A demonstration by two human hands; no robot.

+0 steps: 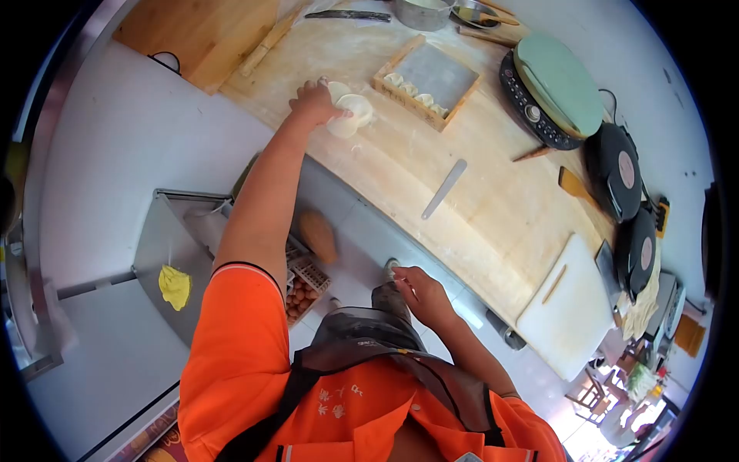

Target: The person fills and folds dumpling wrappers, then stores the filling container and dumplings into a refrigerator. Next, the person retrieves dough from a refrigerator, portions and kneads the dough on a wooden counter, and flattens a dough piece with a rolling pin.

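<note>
Fingers loosely bent and parted, the right grip [425, 299] hangs in front of the apron, short of the counter [392, 169], with nothing visible in it. Beyond the counter's near edge lie the thin dough discs [356, 110], overlapping and flat, just beside the left grip [312, 105]. That one is part open, thumb reaching over the dough and fingers spread away from it; whether it has any purchase on a disc I cannot tell. They look light, limp and easily stretched or torn, so a rim, taken softly between thumb and fingertips, seems the best hold. Each is round, with no long axis of its own; the group runs roughly near to far. Farther off sits the wooden tray [408, 106] of dumplings [424, 99]
</note>
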